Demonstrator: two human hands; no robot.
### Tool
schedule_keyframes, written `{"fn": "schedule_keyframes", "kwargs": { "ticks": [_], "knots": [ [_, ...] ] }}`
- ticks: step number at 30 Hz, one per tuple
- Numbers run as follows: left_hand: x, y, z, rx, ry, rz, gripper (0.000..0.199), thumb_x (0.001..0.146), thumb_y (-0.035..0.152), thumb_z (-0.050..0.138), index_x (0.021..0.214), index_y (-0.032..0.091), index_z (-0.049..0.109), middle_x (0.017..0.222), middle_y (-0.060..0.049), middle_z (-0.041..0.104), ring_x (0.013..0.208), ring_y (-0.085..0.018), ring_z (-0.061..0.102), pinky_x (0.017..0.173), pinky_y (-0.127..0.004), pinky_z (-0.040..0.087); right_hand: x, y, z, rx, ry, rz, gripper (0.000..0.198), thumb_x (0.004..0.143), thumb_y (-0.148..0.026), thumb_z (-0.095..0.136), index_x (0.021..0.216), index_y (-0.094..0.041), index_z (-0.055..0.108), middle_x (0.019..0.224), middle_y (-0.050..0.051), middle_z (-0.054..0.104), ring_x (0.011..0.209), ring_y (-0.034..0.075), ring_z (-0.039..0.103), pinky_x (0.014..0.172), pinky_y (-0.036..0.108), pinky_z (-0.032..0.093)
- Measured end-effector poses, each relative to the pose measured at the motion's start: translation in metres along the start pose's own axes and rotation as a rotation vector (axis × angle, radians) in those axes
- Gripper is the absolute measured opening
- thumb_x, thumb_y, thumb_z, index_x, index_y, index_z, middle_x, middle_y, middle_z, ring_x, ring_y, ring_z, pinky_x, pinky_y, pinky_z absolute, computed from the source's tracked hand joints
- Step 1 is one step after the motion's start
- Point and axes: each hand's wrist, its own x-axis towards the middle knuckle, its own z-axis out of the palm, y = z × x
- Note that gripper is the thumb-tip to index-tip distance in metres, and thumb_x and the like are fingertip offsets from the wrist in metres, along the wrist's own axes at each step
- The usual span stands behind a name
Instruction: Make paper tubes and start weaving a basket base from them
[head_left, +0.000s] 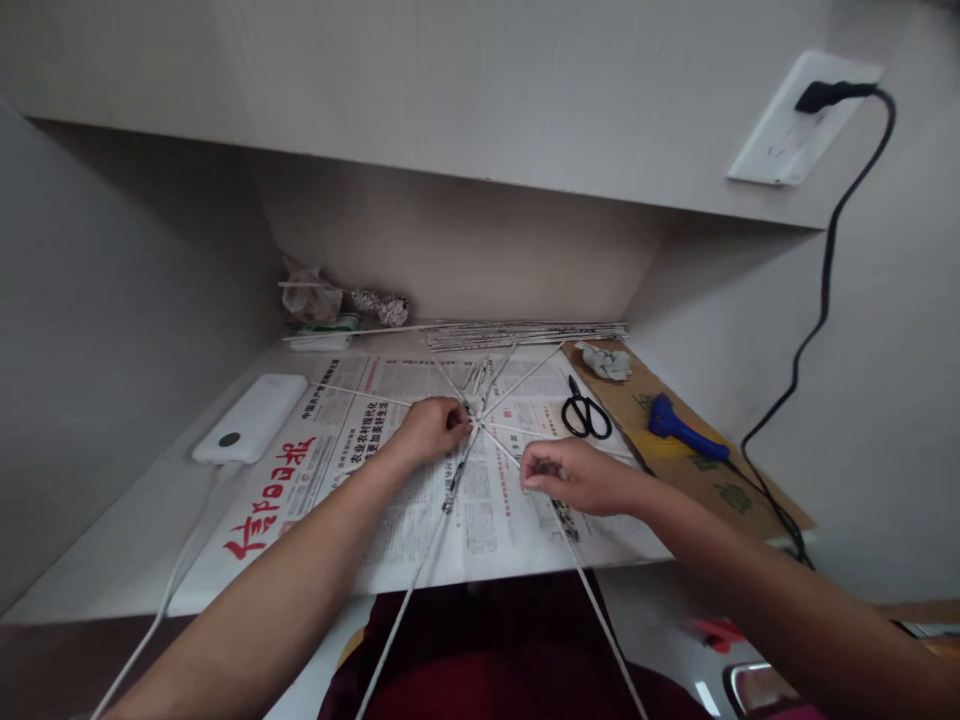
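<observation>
The left hand (437, 427) pinches, thumb against fingertips, at the hub of a star of paper sticks (478, 416) that lies over the middle of the newspaper (487, 500). The right hand (566, 475), apart from the left, has its fingers curled over one spoke, above the newspaper's near right part; whether they grip it cannot be told. The star is made of thin, pale, straight rods, some flecked with dark print, that fan out from a small knotted centre; two long ones run past the newspaper's near edge.

The newspaper is flat and matte, with columns of black type and large red characters at its left. On its right side lie scissors (582, 401) with looped black handles. Just beyond its right edge, brown cardboard (645, 470) bears a smooth blue glue gun (686, 430) and a crumpled grey wad (606, 362).

Behind the newspaper, more slim printed rods lie in a bundle (529, 335), and a wrinkled, see-through bag (310, 297) sits behind its far left corner. By its left edge rests a glossy white box (255, 415) with rounded corners and a white cord (180, 560).
</observation>
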Motion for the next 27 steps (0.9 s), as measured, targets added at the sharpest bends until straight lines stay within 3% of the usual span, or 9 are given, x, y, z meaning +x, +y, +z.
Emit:
{"fn": "schedule_keyframes", "kwargs": {
  "ticks": [4,8,10,14,20,23,27],
  "knots": [
    [0.002,-0.005,-0.002,0.13,0.064,0.001,0.014,0.077,0.03,0.058,0.082,0.021,0.067,0.08,-0.003,0.07,0.076,-0.019,0.062,0.069,-0.028,0.041,0.004,-0.007,-0.01,0.115,0.08,0.079,0.011,0.088,-0.028,0.054,0.088,-0.019,0.059,0.081,0.002,0.066,0.075,0.014,0.061,0.066,0.026,0.045],
    [0.003,-0.01,-0.007,0.177,0.079,-0.027,0.014,0.077,0.029,0.057,0.083,0.021,0.067,0.082,-0.003,0.071,0.079,-0.02,0.063,0.072,-0.029,0.042,-0.001,-0.038,0.0,0.081,-0.155,-0.063,0.011,0.089,-0.021,0.052,0.094,-0.021,0.061,0.099,0.004,0.069,0.089,0.014,0.062,0.076,0.026,0.045],
    [0.003,-0.009,-0.009,0.178,0.068,-0.044,0.014,0.077,0.029,0.057,0.083,0.021,0.067,0.083,-0.003,0.071,0.08,-0.02,0.063,0.073,-0.029,0.043,-0.006,-0.047,0.005,-0.04,-0.262,-0.07,0.01,0.086,-0.018,0.054,0.091,-0.022,0.062,0.091,0.002,0.069,0.082,0.014,0.061,0.071,0.026,0.044],
    [0.002,-0.005,-0.008,0.169,0.047,-0.06,0.014,0.077,0.028,0.057,0.083,0.021,0.068,0.084,-0.004,0.072,0.081,-0.02,0.063,0.073,-0.029,0.043,-0.019,-0.035,-0.003,-0.208,-0.299,0.026,0.008,0.084,-0.017,0.056,0.083,-0.022,0.062,0.079,0.001,0.066,0.071,0.014,0.057,0.062,0.026,0.04],
    [0.001,0.0,-0.006,0.148,0.036,-0.048,0.014,0.077,0.029,0.057,0.082,0.021,0.067,0.082,-0.004,0.072,0.082,-0.02,0.064,0.075,-0.03,0.043,-0.044,-0.016,-0.04,-0.042,-0.504,0.193,0.01,0.083,-0.022,0.06,0.084,-0.023,0.069,0.086,0.003,0.07,0.081,0.018,0.062,0.07,0.029,0.044],
    [0.001,-0.001,-0.005,0.138,0.034,-0.046,0.013,0.078,0.029,0.056,0.082,0.021,0.067,0.083,-0.004,0.072,0.082,-0.02,0.064,0.076,-0.03,0.043,-0.043,-0.021,-0.05,-0.023,-0.446,0.199,0.011,0.084,-0.026,0.059,0.083,-0.023,0.069,0.086,0.003,0.07,0.083,0.018,0.063,0.073,0.028,0.046],
    [0.002,-0.002,-0.003,0.117,0.032,-0.022,0.013,0.077,0.028,0.057,0.082,0.021,0.067,0.082,-0.004,0.071,0.08,-0.02,0.063,0.073,-0.029,0.043,-0.008,-0.016,-0.056,-0.031,-0.109,0.101,0.013,0.085,-0.03,0.055,0.087,-0.022,0.065,0.09,0.004,0.068,0.084,0.017,0.061,0.075,0.028,0.046]
  ]
}}
